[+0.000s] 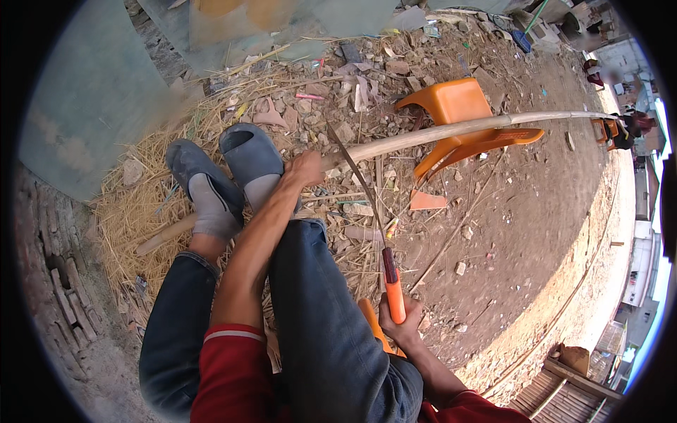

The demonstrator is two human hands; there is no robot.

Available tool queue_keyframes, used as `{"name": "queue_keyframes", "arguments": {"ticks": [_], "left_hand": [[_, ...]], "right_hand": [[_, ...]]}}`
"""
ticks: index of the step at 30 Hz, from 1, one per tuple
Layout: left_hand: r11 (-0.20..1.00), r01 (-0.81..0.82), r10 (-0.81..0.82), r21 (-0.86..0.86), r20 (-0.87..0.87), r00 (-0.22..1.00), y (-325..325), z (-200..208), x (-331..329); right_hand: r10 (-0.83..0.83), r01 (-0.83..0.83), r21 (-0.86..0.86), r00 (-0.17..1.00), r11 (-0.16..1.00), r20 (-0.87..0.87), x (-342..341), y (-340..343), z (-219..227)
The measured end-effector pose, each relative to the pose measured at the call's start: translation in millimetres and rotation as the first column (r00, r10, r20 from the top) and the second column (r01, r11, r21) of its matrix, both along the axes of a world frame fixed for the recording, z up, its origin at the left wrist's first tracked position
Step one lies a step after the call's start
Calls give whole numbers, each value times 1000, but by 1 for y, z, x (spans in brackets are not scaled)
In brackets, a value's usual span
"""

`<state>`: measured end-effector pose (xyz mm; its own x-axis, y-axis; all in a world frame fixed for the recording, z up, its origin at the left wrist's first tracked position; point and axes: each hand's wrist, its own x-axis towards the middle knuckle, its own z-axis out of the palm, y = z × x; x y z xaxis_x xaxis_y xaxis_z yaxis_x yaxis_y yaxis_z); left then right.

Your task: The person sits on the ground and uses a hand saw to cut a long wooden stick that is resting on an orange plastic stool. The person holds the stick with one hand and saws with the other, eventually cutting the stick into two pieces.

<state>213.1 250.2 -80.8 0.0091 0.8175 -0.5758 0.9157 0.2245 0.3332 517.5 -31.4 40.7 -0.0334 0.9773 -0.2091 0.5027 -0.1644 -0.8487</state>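
Observation:
My left hand is closed around a long pale wooden pole, just beyond my knee. From there the pole runs far right, over an overturned orange plastic stool. In my right hand is the orange handle of a hand saw, fingers wrapped round it. Its long, narrow, pointed blade lies across the pole just right of my left hand; teeth cannot be made out. Another pale length of pole shows beside my left foot; whether it is the same pole is hidden by my legs.
Straw and broken rubble cover the ground around my grey slippers. More orange plastic shows beneath my right leg. A brick edge borders the left. Other people are at the far right; a slatted rack stands lower right.

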Motion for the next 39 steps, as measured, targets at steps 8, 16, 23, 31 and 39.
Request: {"name": "queue_keyframes", "arguments": {"ticks": [8,16,23,31,39], "left_hand": [[997,39,-42,67,49,998,-16,-20,-23],[929,123,-167,349,97,981,-40,2,-15],[851,240,-167,466,-192,967,-87,-15,1],[948,31,1,315,-100,995,-65,-20,0],[965,11,39,263,-185,982,-56,-11,-1]], "right_hand": [[184,-174,-168,982,970,46,-1,74,95],[265,-327,-149,906,933,-330,-11,99,132],[333,-425,-94,812,900,-479,-74,218,205],[424,-282,317,563,906,-710,-92,253,287],[183,-97,157,627,983,-757,-46,185,197]]}}
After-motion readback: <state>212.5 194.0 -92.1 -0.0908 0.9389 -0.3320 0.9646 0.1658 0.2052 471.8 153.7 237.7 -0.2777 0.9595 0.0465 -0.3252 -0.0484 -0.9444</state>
